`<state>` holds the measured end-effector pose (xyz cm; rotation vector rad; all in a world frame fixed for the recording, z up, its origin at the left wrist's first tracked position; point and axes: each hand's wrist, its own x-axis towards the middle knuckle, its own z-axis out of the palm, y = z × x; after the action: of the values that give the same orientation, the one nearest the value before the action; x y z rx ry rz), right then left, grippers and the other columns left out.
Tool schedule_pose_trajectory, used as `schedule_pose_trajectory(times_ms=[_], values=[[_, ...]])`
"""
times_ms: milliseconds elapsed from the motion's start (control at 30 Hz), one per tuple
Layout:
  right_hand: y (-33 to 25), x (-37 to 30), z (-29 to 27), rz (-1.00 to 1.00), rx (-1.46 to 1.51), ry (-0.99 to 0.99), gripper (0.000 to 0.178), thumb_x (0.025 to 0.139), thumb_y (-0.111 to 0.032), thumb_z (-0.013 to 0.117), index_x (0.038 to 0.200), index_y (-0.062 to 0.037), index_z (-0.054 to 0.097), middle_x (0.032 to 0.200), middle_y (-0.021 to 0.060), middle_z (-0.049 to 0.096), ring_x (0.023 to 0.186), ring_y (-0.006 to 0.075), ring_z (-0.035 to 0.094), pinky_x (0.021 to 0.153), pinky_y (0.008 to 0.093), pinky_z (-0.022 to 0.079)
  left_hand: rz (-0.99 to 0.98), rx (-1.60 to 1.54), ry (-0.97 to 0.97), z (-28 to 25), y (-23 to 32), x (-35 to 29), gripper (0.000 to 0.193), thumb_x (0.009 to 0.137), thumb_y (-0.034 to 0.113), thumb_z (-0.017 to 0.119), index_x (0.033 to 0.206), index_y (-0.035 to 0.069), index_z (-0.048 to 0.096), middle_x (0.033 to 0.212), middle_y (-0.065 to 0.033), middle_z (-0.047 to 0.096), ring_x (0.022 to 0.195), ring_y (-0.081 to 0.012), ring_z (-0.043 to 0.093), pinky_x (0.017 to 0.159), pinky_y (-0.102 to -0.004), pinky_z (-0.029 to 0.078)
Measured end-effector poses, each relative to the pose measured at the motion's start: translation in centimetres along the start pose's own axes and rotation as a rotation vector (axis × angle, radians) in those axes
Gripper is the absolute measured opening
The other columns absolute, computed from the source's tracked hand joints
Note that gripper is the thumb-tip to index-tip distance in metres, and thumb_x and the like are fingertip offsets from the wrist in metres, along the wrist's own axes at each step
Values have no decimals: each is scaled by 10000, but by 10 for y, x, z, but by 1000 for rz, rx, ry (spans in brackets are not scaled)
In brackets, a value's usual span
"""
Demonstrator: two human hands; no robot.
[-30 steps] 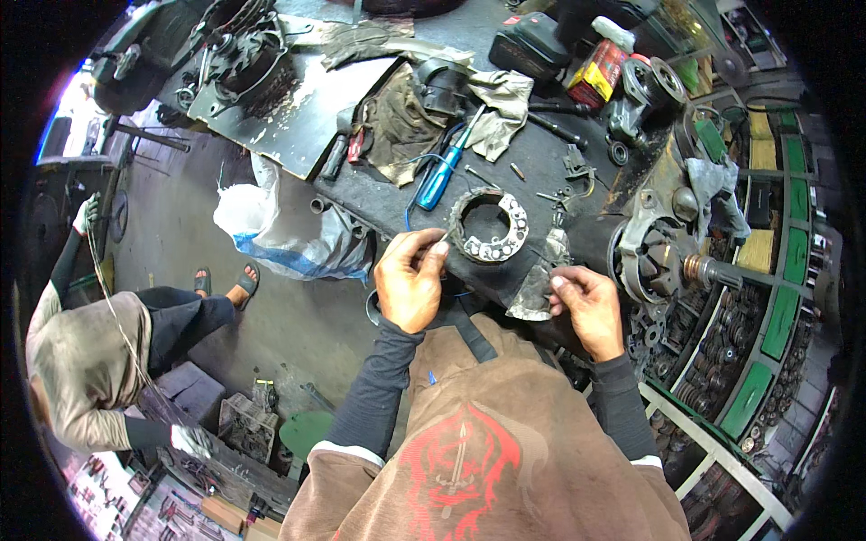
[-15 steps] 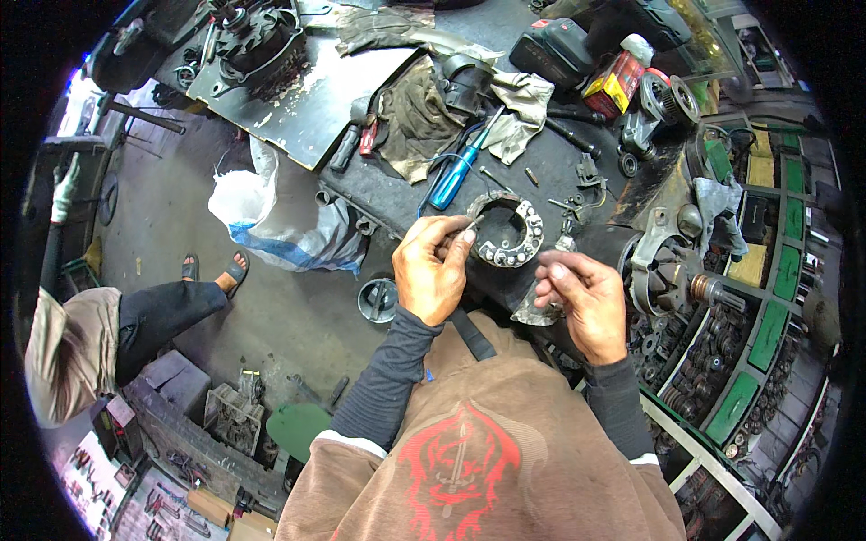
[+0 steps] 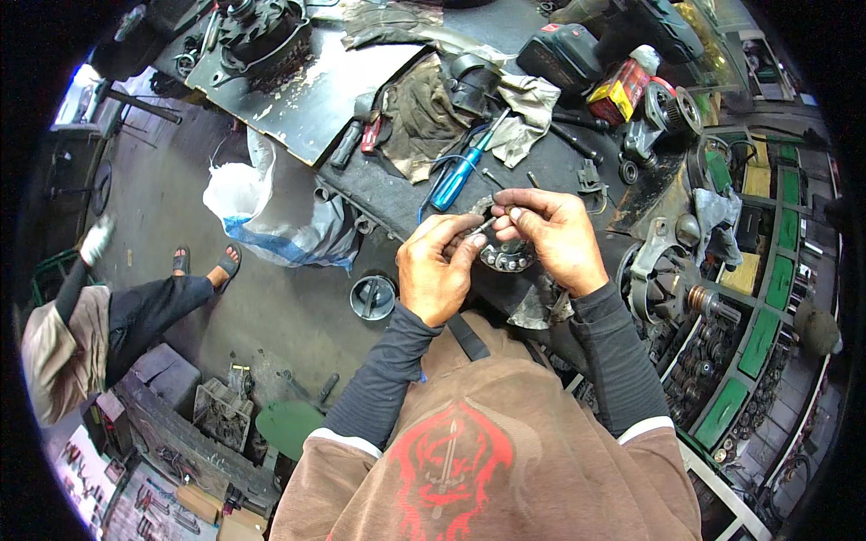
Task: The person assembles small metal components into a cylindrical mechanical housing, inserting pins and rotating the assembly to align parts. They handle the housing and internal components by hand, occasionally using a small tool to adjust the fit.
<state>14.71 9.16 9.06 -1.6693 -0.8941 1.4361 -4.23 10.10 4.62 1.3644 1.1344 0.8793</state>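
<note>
My left hand (image 3: 435, 270) pinches a thin metal pin (image 3: 487, 224) between thumb and fingertips. Close against the pin's other end, my right hand (image 3: 564, 242) has its thumb and forefinger pressed together; what lies between them is too small to make out. Below both hands a round metal ring part (image 3: 508, 262) with shiny studs rests on the dark bench, its upper and right portions mostly covered by my fingers. A blue-handled screwdriver (image 3: 458, 183) lies just beyond my left hand, near the ring.
Rags (image 3: 413, 126), a red-handled tool (image 3: 371, 134) and a cordless tool battery (image 3: 561, 56) lie farther back. At right stands a finned rotor (image 3: 663, 281) beside trays of small parts. A white sack (image 3: 289, 221) and a bucket (image 3: 373, 298) stand on the floor; another person (image 3: 81, 343) is at left.
My right hand has moved left and up, over the ring part, to meet the left hand at the pin. The left hand stays nearly in place. The other person's gloved hand has shifted.
</note>
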Motion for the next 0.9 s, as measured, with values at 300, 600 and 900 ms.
schedule_pose_trajectory(times_ms=[300, 600, 900], values=[[7, -4, 14, -73, -113, 35, 327, 1002, 90, 530, 1280, 77, 700, 1129, 134, 767, 880, 112, 721, 835, 271, 603, -8, -19, 21, 3, 5, 1, 188, 919, 45, 761, 1099, -4, 779, 963, -112, 753, 796, -163, 724, 741, -296, 575], [13, -6, 5, -87, -30, -16, 315, 1010, 91, 540, 1274, 76, 711, 1147, 156, 774, 973, 159, 754, 896, 295, 610, 59, -2, 28, 6, 1, 3, 173, 904, 52, 776, 1069, 2, 785, 965, -124, 767, 792, -171, 727, 734, -298, 574], [6, -7, 4, -92, -107, -36, 293, 1011, 90, 586, 1265, 60, 727, 1183, 143, 768, 1013, 169, 746, 917, 296, 615, -37, -26, 25, 4, 3, 1, 174, 914, 44, 770, 1078, -11, 784, 917, -95, 751, 766, -136, 718, 705, -283, 572]])
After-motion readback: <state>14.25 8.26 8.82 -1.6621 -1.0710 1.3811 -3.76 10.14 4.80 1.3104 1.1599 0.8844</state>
